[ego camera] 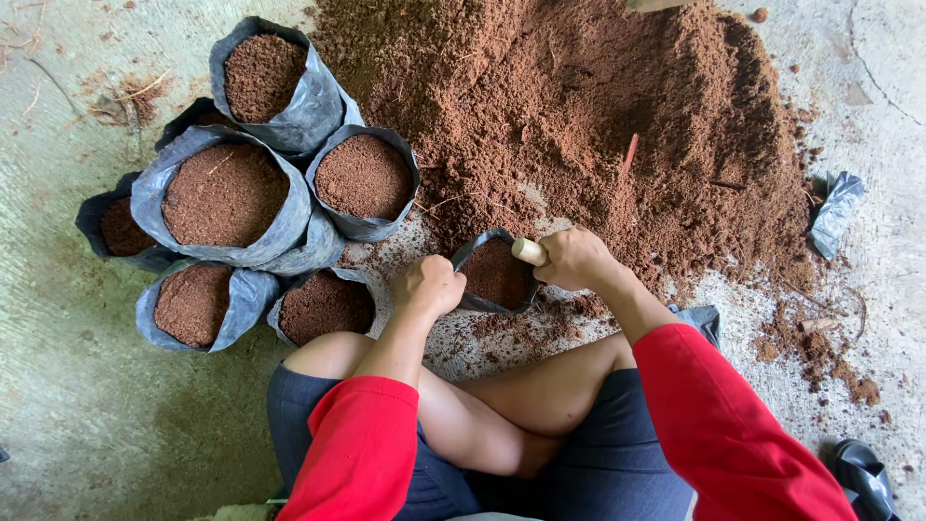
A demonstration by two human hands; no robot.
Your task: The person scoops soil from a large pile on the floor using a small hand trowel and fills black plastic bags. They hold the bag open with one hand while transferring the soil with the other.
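My left hand (429,286) pinches the rim of the small black plastic grow bag (494,275); my right hand (574,259), fingers curled around a pale wooden-handled scoop (527,252), hovers above it. Risk: the limp rim could fold beneath my fingers, spilling brown coir.

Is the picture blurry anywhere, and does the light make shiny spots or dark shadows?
Head view: soft, even daylight, no hard shadows; the soil pile and filled black bags look sharp; faint sheen on the bag plastic; the left hand and right hand are clear, not smeared; edges bend slightly, wide lens.
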